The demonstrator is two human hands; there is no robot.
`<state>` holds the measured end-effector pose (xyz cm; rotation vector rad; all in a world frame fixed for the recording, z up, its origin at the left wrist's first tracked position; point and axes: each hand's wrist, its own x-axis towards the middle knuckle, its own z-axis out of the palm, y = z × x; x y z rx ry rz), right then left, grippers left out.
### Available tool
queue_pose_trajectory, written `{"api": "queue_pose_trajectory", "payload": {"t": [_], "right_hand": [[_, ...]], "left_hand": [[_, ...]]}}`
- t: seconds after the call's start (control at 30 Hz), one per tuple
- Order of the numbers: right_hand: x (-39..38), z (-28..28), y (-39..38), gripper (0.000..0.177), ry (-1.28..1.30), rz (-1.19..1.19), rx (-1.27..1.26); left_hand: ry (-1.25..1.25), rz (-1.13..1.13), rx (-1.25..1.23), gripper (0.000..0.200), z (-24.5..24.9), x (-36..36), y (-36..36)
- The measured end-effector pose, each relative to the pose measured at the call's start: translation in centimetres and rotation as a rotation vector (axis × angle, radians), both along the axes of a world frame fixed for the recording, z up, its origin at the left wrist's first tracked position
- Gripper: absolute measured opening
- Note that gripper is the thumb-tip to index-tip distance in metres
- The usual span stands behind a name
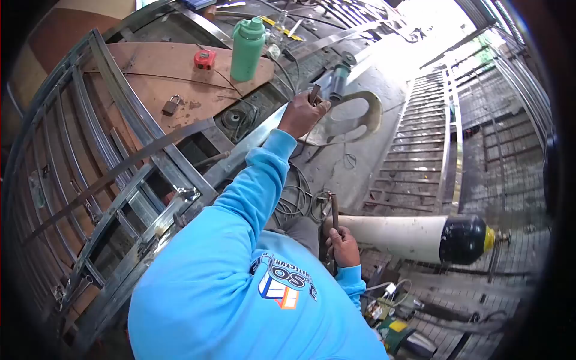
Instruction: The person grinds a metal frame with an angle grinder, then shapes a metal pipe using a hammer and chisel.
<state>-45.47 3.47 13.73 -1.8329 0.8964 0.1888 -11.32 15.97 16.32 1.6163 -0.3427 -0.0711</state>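
Note:
My left hand (303, 115) is closed around a short dark metal piece (314, 93), which sticks up past the fingers at the edge of the metal frame (252, 141). Lower and to the right, my right hand (344, 246) grips a brown rod (335, 210) that points away from me; its lower end is hidden. Just beyond my left hand lies a grey plate with oval cutouts (372, 117), and a dark cylindrical tool (339, 81) stands near it. A green bottle (247, 51) is on the brown board (138, 57).
A red tape measure (204, 59) and a padlock (171, 105) rest on the board. Curved metal bars (78, 144) fill the left side. A white gas cylinder (396, 237) lies at the right, near a ladder-like frame (414, 144), coiled cables (294, 201) and a green tool (396, 336).

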Motion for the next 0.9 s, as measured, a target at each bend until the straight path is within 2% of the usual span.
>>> {"api": "queue_pose_trajectory", "payload": {"t": [0.1, 0.17, 0.2, 0.27, 0.33, 0.37, 0.43, 0.47, 0.5, 0.53, 0.6, 0.63, 0.67, 0.77, 0.87, 0.9], "right_hand": [[4.8, -2.4, -3.1, 0.033, -0.025, 0.128, -0.021], [10.1, -2.3, -4.4, 0.038, -0.033, 0.287, -0.111], [12.2, -5.8, -6.8, 0.040, -0.069, 0.429, -0.293], [18.3, -6.4, -8.0, 0.036, -0.176, 0.552, -0.390], [25.2, -5.6, -8.4, 0.038, -0.278, 0.655, -0.296], [28.8, -7.8, -9.3, 0.037, -0.463, 0.771, -0.379], [35.6, -8.5, -8.9, 0.033, -0.554, 0.844, -0.408], [38.6, -7.1, -7.7, 0.031, -0.450, 0.809, -0.362], [41.6, -7.0, -6.9, 0.029, -0.443, 0.855, -0.362], [44.4, -8.1, -6.0, 0.029, -0.556, 0.883, -0.351], [48.7, -9.6, -3.4, 0.030, -0.564, 0.893, -0.352], [50.3, -9.8, -1.9, 0.032, -0.488, 0.900, -0.350], [51.4, -10.0, -0.7, 0.034, -0.414, 0.907, -0.356], [53.3, -10.2, 1.8, 0.044, -0.150, 1.039, -0.438], [52.8, -10.3, 2.4, 0.048, -0.082, 1.044, -0.458], [52.7, -10.9, 2.4, 0.049, -0.133, 1.046, -0.445]], "left_hand": [[0.067, 0.002, 0.169, 0.035, 0.4, 2.1, 2.2], [0.024, 0.035, 0.216, 0.034, -2.0, 4.4, 3.5], [0.027, 0.035, 0.195, 0.034, -2.4, 4.9, 4.3], [0.021, 0.092, 0.105, 0.034, -2.9, 5.0, 5.4], [0.004, 0.134, 0.188, 0.031, -0.8, 4.3, 6.2], [0.002, 0.165, 0.224, 0.030, 0.1, 4.0, 6.3], [0.019, 0.246, 0.196, 0.031, 0.2, 3.9, 5.8], [0.014, 0.295, 0.203, 0.032, 1.1, 3.3, 5.3], [0.011, 0.346, 0.209, 0.033, 1.7, 2.9, 4.7], [-0.028, 0.374, 0.160, 0.033, 1.4, 2.8, 4.2], [-0.050, 0.435, 0.205, 0.034, 2.4, 2.1, 3.1], [-0.062, 0.456, 0.224, 0.034, 2.8, 1.9, 2.5], [-0.050, 0.464, 0.086, 0.037, 2.3, 1.8, 2.0], [0.011, 0.517, 0.137, 0.040, 4.2, 0.7, 1.2], [-0.141, 0.508, 0.230, 0.041, 4.0, 0.6, 1.9], [-0.140, 0.494, 0.273, 0.040, 4.4, 0.6, 2.1]]}}
